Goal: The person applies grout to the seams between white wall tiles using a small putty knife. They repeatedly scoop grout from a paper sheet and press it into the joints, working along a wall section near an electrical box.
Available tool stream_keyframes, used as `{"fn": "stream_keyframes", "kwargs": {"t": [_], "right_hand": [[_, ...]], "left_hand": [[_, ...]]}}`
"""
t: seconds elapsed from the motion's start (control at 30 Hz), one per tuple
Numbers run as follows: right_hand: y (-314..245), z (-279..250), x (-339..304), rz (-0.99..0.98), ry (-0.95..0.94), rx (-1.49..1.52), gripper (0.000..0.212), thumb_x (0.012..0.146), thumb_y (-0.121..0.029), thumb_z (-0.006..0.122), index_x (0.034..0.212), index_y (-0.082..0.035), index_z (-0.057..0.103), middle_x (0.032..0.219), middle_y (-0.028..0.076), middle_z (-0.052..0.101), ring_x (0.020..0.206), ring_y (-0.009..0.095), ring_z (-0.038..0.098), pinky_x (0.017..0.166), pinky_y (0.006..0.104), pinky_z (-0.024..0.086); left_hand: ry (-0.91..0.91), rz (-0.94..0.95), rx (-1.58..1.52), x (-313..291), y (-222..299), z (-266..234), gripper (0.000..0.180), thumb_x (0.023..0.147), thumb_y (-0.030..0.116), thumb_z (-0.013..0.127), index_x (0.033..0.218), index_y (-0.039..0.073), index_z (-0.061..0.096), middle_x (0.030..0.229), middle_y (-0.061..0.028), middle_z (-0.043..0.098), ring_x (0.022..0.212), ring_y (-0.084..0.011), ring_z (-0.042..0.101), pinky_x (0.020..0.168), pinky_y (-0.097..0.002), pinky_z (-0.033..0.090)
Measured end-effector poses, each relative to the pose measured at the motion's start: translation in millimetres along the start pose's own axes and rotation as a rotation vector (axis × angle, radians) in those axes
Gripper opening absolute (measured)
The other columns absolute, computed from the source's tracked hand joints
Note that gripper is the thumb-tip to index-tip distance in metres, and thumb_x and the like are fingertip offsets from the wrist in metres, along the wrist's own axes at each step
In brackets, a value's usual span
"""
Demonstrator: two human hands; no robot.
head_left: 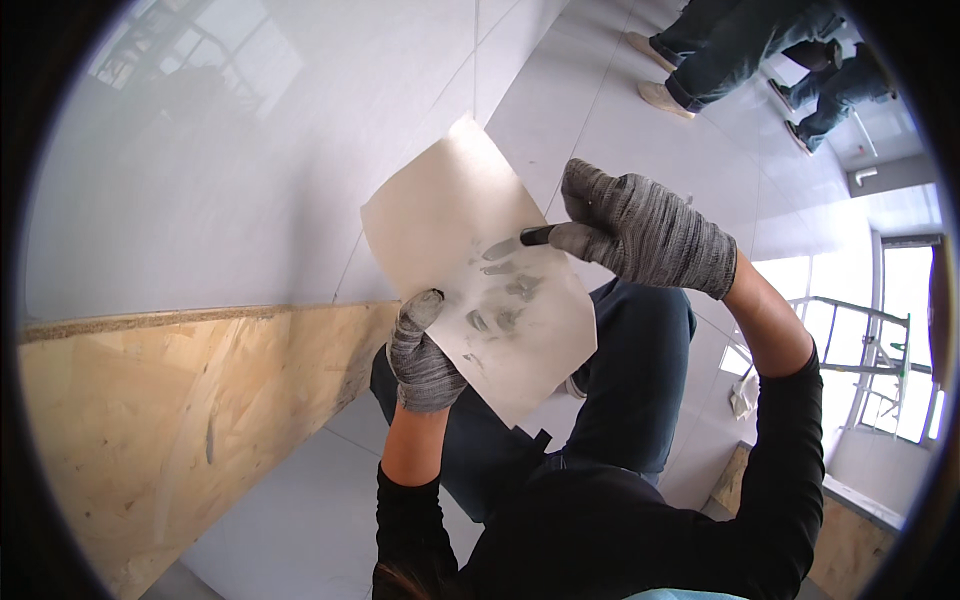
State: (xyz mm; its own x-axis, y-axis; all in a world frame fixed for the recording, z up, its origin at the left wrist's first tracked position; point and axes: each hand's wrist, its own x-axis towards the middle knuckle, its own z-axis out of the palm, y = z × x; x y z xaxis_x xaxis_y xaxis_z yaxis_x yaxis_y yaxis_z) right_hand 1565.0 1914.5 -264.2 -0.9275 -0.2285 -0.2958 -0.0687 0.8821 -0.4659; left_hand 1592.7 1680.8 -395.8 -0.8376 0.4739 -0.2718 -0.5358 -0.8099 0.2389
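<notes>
My left hand, in a grey knit glove, grips a cream-coloured sheet by its left edge, thumb on top and fingers hidden underneath. Several dark grey smears mark the lower half of the sheet. In a matching glove, my right hand is closed around a small spatula. Its black end sticks out past my thumb, and what looks like a thin grey blade lies over the smeared area. Whether the blade touches the sheet I cannot tell.
A glossy pale wall panel rises at left, above a wood-chip board. Two people's legs stand on the tiled floor at the far right. A metal frame is by the window, with a crumpled cloth or paper nearby.
</notes>
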Motion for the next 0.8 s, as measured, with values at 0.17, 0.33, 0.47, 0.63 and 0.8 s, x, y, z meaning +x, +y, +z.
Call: {"fn": "stream_keyframes", "kwargs": {"t": [0.17, 0.33, 0.47, 0.63, 0.8], "right_hand": [[-2, -15, -22, 0.120, 0.147, -0.099, 0.023, 0.095, -0.024, 0.054, 0.100, -0.002, 0.057, 0.066, 0.010, 0.060, 0.059, 0.023, 0.059, 0.057, 0.0352, 0.048], [-2, -5, -25, -0.297, 0.245, 0.076, 0.029, 0.095, -0.022, 0.046, 0.102, 0.001, 0.063, 0.089, 0.018, 0.065, 0.084, 0.032, 0.064, 0.079, 0.0386, 0.051], [8, 3, -7, -0.241, 0.273, 0.058, 0.035, 0.095, -0.033, 0.051, 0.094, -0.001, 0.066, 0.077, 0.016, 0.064, 0.075, 0.031, 0.064, 0.074, 0.0382, 0.052], [27, 7, -6, -0.276, 0.286, -0.184, 0.031, 0.094, -0.034, 0.054, 0.094, -0.005, 0.065, 0.073, 0.012, 0.063, 0.072, 0.027, 0.064, 0.071, 0.0366, 0.052], [59, 0, -9, -0.274, 0.363, -0.124, 0.025, 0.093, -0.029, 0.057, 0.093, -0.005, 0.065, 0.070, 0.011, 0.063, 0.065, 0.027, 0.062, 0.065, 0.0342, 0.052]], "left_hand": [[0.089, 0.085, 0.169, -21, 13, 7, 0.065, 0.078, 0.024, 0.062, 0.131, -0.007, 0.041, 0.122, -0.0210, 0.053, 0.108, -0.0357, 0.056, 0.091, -0.0467, 0.049], [-0.099, -0.057, 0.062, -5, 9, 5, 0.062, 0.081, 0.017, 0.063, 0.134, -0.003, 0.039, 0.129, -0.0228, 0.049, 0.117, -0.0383, 0.051, 0.095, -0.0540, 0.046], [-0.157, -0.118, 0.001, 12, -5, 3, 0.063, 0.082, 0.017, 0.063, 0.135, -0.004, 0.036, 0.129, -0.0242, 0.048, 0.116, -0.0398, 0.051, 0.095, -0.0554, 0.047], [-0.148, -0.133, -0.167, 29, -28, 10, 0.065, 0.081, 0.016, 0.061, 0.136, -0.005, 0.034, 0.131, -0.0259, 0.046, 0.117, -0.0412, 0.050, 0.096, -0.0559, 0.046], [-0.078, -0.085, 0.019, 30, -39, 27, 0.070, 0.077, 0.022, 0.059, 0.136, -0.005, 0.034, 0.130, -0.0238, 0.047, 0.115, -0.0400, 0.051, 0.095, -0.0521, 0.046]]}}
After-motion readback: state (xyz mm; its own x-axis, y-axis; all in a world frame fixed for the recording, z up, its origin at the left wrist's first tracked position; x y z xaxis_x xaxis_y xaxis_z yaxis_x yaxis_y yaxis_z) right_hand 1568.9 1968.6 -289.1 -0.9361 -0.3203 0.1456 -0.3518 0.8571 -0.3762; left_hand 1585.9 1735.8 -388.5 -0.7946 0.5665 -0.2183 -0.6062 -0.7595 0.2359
